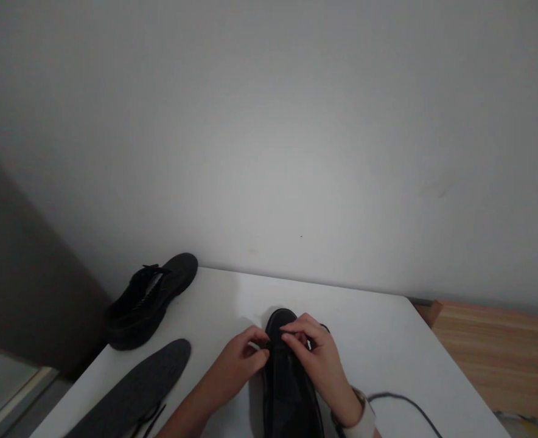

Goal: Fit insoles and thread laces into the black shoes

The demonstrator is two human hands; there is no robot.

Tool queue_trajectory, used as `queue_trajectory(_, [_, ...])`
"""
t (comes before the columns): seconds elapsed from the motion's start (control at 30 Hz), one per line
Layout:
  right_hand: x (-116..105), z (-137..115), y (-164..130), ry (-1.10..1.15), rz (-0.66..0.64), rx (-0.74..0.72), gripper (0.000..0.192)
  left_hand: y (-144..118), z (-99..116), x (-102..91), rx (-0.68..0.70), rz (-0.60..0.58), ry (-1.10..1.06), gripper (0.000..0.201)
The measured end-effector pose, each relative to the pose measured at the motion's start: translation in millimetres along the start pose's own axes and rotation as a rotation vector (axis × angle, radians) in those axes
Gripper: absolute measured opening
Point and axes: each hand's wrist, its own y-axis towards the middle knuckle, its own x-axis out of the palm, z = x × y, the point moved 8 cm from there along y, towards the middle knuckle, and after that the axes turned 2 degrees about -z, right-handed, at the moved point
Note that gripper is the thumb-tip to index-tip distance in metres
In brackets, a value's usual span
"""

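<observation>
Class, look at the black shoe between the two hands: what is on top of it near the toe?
Both hands rest on the black shoe: the left hand and right hand pinch at its front. Whatever the fingertips grip is covered.

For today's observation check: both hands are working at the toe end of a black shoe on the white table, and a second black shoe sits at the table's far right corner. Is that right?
Not quite. The second black shoe sits at the far left corner of the white table, not the right, as the head view shows. The rest holds: the left hand and right hand work at the toe end of the black shoe.
</observation>
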Motion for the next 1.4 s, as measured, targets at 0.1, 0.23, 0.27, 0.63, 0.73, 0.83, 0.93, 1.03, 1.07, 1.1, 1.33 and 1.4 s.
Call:
queue_trajectory(0.1, [6,-1,0,-0.05,-0.087,0.015,0.008,-1,-11,-8.2,-0.039,-0.026,-0.196,0.024])
queue_trajectory(0.23, [12,-7,-1,-0.133,-0.181,0.025,0.012,-2,-26,-9.7,-0.11,-0.053,-0.39,0.03])
queue_trajectory(0.27, [14,-8,-2,-0.154,-0.201,0.021,0.013,-2,-29,-9.3,-0.124,-0.053,-0.419,0.031])
queue_trajectory(0.63, [26,-16,-3,-0.344,-0.322,-0.018,0.023,1,-39,-10.0,-0.126,-0.05,-0.453,0.042])
queue_trajectory(0.73, [28,-16,-4,-0.362,-0.325,-0.021,0.024,0,-39,-9.5,-0.116,-0.054,-0.453,0.041])
queue_trajectory(0.83, [29,-17,-4,-0.371,-0.322,-0.037,0.025,0,-37,-9.1,-0.1,-0.055,-0.442,0.041])
queue_trajectory(0.93, [29,-17,-4,-0.376,-0.326,-0.042,0.027,0,-35,-9.3,-0.074,-0.055,-0.415,0.04])
queue_trajectory(1.03, [30,-19,-4,-0.385,-0.328,-0.05,0.027,1,-32,-9.9,-0.039,-0.058,-0.388,0.038])
queue_trajectory(1.07, [30,-19,-4,-0.39,-0.328,-0.052,0.027,1,-31,-10.2,-0.031,-0.056,-0.381,0.038])
queue_trajectory(1.1, [30,-19,-4,-0.394,-0.329,-0.052,0.028,1,-31,-10.6,-0.027,-0.051,-0.373,0.037])
queue_trajectory(1.33, [30,-19,-6,-0.373,-0.338,-0.054,0.021,0,-28,-7.8,-0.038,-0.034,-0.341,0.04])
queue_trajectory(1.4, [29,-18,-6,-0.35,-0.328,-0.045,0.019,1,-29,-5.8,-0.044,-0.039,-0.342,0.041])
